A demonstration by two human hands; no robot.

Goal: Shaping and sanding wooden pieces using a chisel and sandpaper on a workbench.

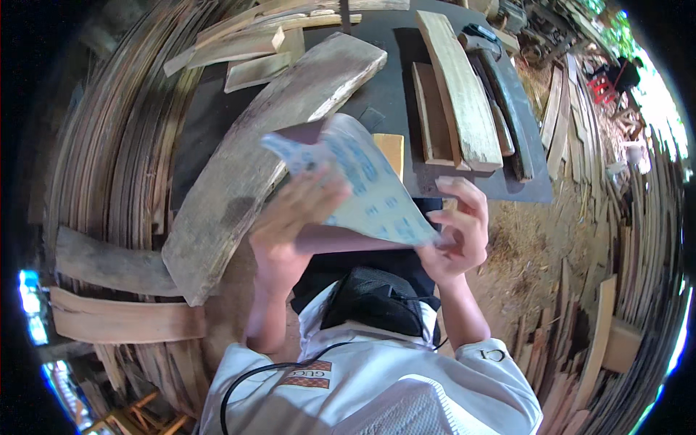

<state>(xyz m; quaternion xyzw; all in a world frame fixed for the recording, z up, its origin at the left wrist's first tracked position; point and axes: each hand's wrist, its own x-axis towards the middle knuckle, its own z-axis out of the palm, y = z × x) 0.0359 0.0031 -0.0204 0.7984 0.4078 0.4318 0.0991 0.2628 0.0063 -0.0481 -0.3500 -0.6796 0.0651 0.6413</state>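
Note:
A bent sheet of sandpaper [370, 188], its pale back printed in blue and its other face brownish, is between my two hands over the table's near edge. My left hand [293, 210] holds its left side; the fingers are smeared by motion. At the sheet's lower right corner, my right hand [460, 232] pinches it near the thumb, with the other fingers raised and curled. Behind the sheet, a small yellowish wood block [390, 152] shows in part. A long, thick, rough-edged plank [268, 138] lies slantwise to the left, partly hidden by the sheet.
On the dark tabletop [395, 47], pale boards [460, 94] lie at right beside a hammer-like tool [500, 94] with a long dark handle. Wood offcuts [254, 54] sit at the far left. Stacked planks [119, 123] line both sides. A person [623, 75] is far right.

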